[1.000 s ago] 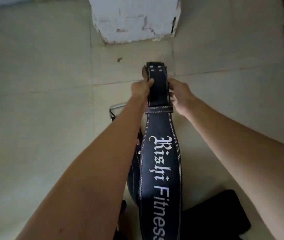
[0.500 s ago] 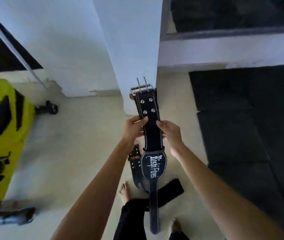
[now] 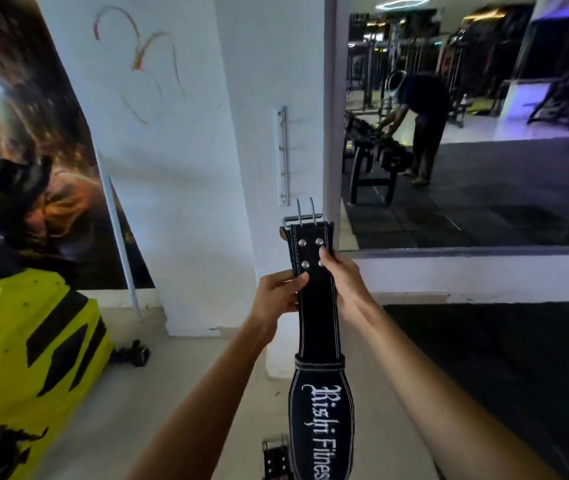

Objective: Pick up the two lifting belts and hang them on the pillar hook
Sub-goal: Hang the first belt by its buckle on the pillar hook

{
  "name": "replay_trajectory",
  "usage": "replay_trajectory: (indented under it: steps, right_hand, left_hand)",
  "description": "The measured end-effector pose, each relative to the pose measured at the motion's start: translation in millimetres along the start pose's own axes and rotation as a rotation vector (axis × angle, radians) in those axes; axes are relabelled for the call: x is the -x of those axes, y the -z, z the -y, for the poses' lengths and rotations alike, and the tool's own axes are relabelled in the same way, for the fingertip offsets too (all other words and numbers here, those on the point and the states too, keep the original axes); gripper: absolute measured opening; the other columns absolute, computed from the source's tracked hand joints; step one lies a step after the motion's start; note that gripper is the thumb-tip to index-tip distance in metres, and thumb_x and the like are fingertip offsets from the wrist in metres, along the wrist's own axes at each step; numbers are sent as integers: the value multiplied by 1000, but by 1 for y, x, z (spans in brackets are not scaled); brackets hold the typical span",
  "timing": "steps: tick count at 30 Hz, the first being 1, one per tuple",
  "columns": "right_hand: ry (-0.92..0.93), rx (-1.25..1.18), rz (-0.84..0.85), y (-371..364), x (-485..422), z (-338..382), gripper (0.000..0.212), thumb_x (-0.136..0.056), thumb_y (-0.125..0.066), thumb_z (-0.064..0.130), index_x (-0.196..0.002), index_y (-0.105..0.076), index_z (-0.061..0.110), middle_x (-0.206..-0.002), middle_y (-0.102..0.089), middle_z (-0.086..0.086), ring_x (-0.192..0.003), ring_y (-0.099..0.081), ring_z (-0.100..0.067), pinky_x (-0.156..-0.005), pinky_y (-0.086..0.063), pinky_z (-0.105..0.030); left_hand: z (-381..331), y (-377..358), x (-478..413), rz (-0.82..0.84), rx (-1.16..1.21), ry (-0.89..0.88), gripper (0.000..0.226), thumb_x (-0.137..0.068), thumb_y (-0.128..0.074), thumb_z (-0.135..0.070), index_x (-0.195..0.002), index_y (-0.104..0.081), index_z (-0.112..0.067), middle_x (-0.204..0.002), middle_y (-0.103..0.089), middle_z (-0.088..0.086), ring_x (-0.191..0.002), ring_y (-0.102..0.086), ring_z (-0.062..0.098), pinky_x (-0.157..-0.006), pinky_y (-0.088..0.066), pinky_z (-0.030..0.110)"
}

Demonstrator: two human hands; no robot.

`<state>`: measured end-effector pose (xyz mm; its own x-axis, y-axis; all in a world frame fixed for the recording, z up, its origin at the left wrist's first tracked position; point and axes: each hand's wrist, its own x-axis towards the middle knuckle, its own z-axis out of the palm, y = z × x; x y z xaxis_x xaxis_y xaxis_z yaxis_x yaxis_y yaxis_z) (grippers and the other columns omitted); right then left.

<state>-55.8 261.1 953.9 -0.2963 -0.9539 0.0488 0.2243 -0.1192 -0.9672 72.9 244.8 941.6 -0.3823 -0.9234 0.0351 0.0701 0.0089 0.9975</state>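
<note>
A gym (mirror (image 3: 466,133), reflected weight racks (image 3: 373,133), rubber flooring (image 3: 501,358)).

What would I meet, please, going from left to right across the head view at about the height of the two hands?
Yellow machine → white pillar → left hand → black lifting belt → right hand → black floor mat.

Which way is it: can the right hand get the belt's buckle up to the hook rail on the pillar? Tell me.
Probably yes. The right hand grips the belt just below the hook rail, and nothing sits between buckle and rail.
</note>
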Motion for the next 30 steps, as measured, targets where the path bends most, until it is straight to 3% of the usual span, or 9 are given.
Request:
replay_trajectory:
  steps: [5,8,13,16,19,22,24,27,30]
  right_hand:
    - [67,-77,13,-26,-1,27,19,-89,-54,29,-81,-69,21,-85,-69,-6,-87,-64,-27,-87,-51,-45]
    - [141,-88,25,-47,1,45,20,-89,-54,28,-79,-71,22,-76,-72,0,-81,-66,-23,-79,-54,-40]
    - [238,-76,59,-81,3,64,18,-91,-51,27,-97,-68,23,-98,-68,-7,-90,-65,-20,-79,-54,-32]
    - [283,-103,27,-94,0,82,17,-90,-53,26,-90,-69,22,-84,-71,2,-87,-64,-18,-82,-51,-34]
    - [292,-111,-86,-98,-5,94,16,-89,-54,24,-96,-66,17,-83,-60,8,-85,-52,-8,-95,-33,-33]
    - [296,-96,-99,-100,-4,94,30,-88,-55,28,-111,-63,11,-92,-62,7,-100,-55,-14,-107,-30,-39]
    - [297,-98,-59,-101,-1,93,25,-86,-56,33,-103,-66,18,-96,-67,2,-111,-57,-29,-104,-39,-47]
    - [329,-123,-17,-102,4,103,19,-90,-52,31,-95,-68,22,-91,-69,-1,-97,-62,-25,-86,-50,-41]
    - [366,-140,-57,-101,6,122,18,-88,-54,29,-97,-67,21,-108,-66,-5,-112,-54,-26,-105,-37,-47]
  left_hand:
    - [-37,17,-3,51,-7,-42,30,-89,-60,-20,-103,-66,5,-89,-68,14,-72,-65,24,-59,-55,23]
    - [-69,33,-7,70,-47,-97,31,-87,-63,-26,-99,-68,2,-84,-68,11,-65,-66,20,-57,-53,24]
    - [-134,56,-27,16,14,-296,14,-84,-66,-18,-89,-71,-5,-78,-70,9,-64,-67,17,-58,-56,24]
    - [-113,67,-29,54,12,-317,14,-84,-65,-11,-89,-69,2,-80,-68,11,-72,-67,18,-69,-57,28]
    - [-47,84,-13,205,-169,-176,15,-78,-70,-4,-88,-69,7,-84,-69,16,-78,-66,22,-84,-53,40]
    - [-62,87,-18,268,-211,-169,19,-76,-70,2,-94,-70,7,-86,-72,15,-77,-69,22,-77,-56,32]
    - [-111,80,-26,231,-89,-270,20,-79,-69,-5,-95,-69,7,-85,-71,14,-74,-69,19,-72,-57,30]
    - [-161,69,-29,106,81,-427,13,-85,-65,-13,-90,-71,-3,-82,-69,10,-75,-68,17,-76,-58,30]
    - [-123,69,-17,103,-40,-376,9,-82,-67,-10,-85,-71,-2,-78,-69,8,-73,-66,15,-74,-56,30]
